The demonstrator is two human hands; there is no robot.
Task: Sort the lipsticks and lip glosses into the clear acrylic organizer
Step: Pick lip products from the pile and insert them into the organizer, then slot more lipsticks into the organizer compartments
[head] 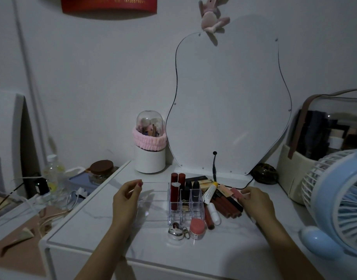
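Observation:
The clear acrylic organizer (153, 201) stands mid-table. Its right-hand slots hold two tall red lipsticks (175, 190) and dark lipsticks (195, 188); its left tray part looks bare. My left hand (127, 199) rests against the organizer's left side, fingers curled on its back rim. A pile of lip glosses and tubes (224, 205) lies right of the organizer. My right hand (256, 201) reaches into this pile and pinches a pink lip gloss (235, 192). A white tube (211, 191) leans on the pile.
A pink-lidded jar (197, 228) and a key ring (176, 232) lie before the organizer. A domed brush holder (150, 142) and wavy mirror (228, 102) stand behind. A blue fan (339, 199) and a clear-lidded case (325, 138) crowd the right side.

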